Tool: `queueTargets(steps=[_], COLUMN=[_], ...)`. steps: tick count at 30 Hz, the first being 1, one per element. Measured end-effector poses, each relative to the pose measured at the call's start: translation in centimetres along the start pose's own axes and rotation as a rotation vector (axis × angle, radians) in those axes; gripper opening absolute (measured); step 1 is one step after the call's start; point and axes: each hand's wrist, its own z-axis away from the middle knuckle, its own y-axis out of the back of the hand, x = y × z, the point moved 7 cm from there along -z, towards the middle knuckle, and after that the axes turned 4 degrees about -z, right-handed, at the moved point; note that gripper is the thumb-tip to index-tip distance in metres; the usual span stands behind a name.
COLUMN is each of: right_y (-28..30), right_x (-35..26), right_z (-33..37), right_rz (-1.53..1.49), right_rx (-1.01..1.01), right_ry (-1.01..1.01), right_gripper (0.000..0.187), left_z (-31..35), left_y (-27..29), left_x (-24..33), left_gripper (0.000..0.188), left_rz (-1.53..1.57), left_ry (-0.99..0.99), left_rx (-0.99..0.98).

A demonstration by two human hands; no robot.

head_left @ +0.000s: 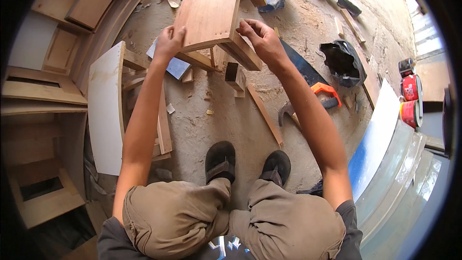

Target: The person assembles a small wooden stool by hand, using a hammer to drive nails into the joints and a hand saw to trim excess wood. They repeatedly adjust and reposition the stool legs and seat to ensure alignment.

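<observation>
A box-like wooden piece (209, 9), with a plywood face on a frame of wooden strips, is tilted in front of me. My left hand (169, 44) is closed on its left edge, thumb on the plywood face. At the right edge, my right hand (263, 41) has its fingers bent against the wood; the fingertips are partly hidden. Below the piece stands a short wood block (235, 77), beside a thin wooden strip (264, 115) on the floor. Right of my right forearm lies a handsaw with an orange handle (327, 91). A claw hammer head (285, 112) shows next to that forearm.
A white-faced wooden frame (106, 110) stands to my left, before wooden cabinets (36, 96). At the right are a black plastic bag (353, 65), red cans (410, 88) and clear sheets (394, 192). Wood scraps and a blue-faced offcut (177, 69) litter the floor.
</observation>
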Motion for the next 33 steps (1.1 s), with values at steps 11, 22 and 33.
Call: queueTargets(steps=[11,22,33], right_y=[6.5,1.3,5.1], right_x=[5.2,11.5,10.9], right_z=[9.2,20.0,19.3], right_rz=[0.251,1.086,0.459], right_rx=[0.474,0.161,0.337], right_ry=[0.055,0.096,-0.243], right_gripper=[0.036,0.028,0.022], left_z=[10.9,23.6,16.1], left_y=[2.0,-15.8,-14.8], left_x=[2.8,0.6,1.4], left_gripper=[0.031,0.069,0.081], left_rz=[0.124,0.250,0.329], left_ry=[-0.413,-0.229,-0.206], left_rx=[0.521,-0.173,-0.234])
